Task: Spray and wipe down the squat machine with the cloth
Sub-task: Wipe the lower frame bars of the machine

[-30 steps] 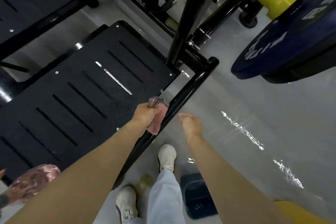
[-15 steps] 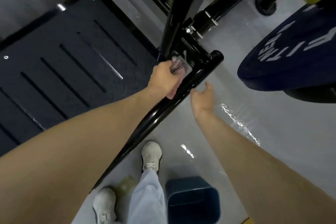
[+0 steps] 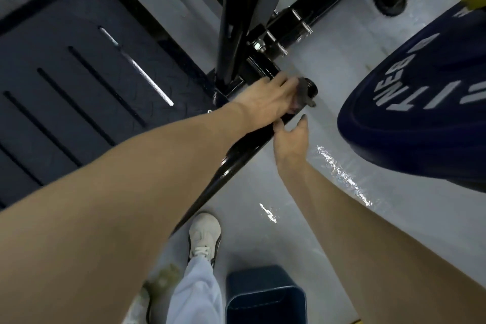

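Note:
The squat machine's black round base tube (image 3: 236, 158) runs diagonally along the edge of its dark ribbed footplate (image 3: 79, 73). My left hand (image 3: 268, 98) grips a small cloth (image 3: 302, 95) and presses it on the tube's far end, beside the upright post (image 3: 234, 21). My right hand (image 3: 292, 137) hovers just right of the tube, fingers relaxed and spread, holding nothing. No spray bottle is visible.
A large dark blue weight plate (image 3: 420, 102) hangs at the right, close to my right hand. A blue bin (image 3: 265, 297) stands on the grey floor by my white shoe (image 3: 205, 237). A cross tube (image 3: 328, 2) leads to the back right.
My left hand slid the cloth along the tube from its middle up to its far end. My right hand followed alongside, staying empty. The view moved forward.

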`<state>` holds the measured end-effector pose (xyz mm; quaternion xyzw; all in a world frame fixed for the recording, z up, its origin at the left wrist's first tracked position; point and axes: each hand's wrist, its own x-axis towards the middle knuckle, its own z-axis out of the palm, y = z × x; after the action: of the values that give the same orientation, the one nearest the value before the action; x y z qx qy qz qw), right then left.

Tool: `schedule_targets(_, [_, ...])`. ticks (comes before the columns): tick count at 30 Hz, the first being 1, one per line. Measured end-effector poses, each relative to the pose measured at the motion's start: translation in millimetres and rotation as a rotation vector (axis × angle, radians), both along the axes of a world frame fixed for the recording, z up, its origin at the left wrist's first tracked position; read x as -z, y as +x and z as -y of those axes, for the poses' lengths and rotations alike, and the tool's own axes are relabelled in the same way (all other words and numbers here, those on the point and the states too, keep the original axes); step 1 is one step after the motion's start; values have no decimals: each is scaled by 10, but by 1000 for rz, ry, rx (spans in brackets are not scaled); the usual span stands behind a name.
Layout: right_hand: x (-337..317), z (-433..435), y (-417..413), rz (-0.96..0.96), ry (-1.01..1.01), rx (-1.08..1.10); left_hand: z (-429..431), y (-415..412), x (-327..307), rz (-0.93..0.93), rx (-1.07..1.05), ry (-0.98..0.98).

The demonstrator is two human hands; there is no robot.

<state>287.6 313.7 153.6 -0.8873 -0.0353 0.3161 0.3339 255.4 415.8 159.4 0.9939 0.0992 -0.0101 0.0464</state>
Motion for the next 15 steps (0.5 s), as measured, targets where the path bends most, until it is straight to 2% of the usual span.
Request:
schedule_targets(4, [12,-61,50,-129,23,142,-286,-151,0,-146,-93,167])
schedule_targets(6, [9,-106,59,-163,48,196,-372,-198,2,-187,-147,186])
schedule_targets(8, [11,-134,64,-201,70,200,-314,-168,-34,-210,-271,114])
schedule_targets(11, [-7,-125,76,-227,94,214,-52,15,-145,-162,-495,-138])
schedule_targets(13, [-6,-103,69,-255,91,238,132,114,-179,-120,-385,-216])
schedule_targets(15, [3,-71,53,-261,70,247,198,102,-160,-116,-196,-203])
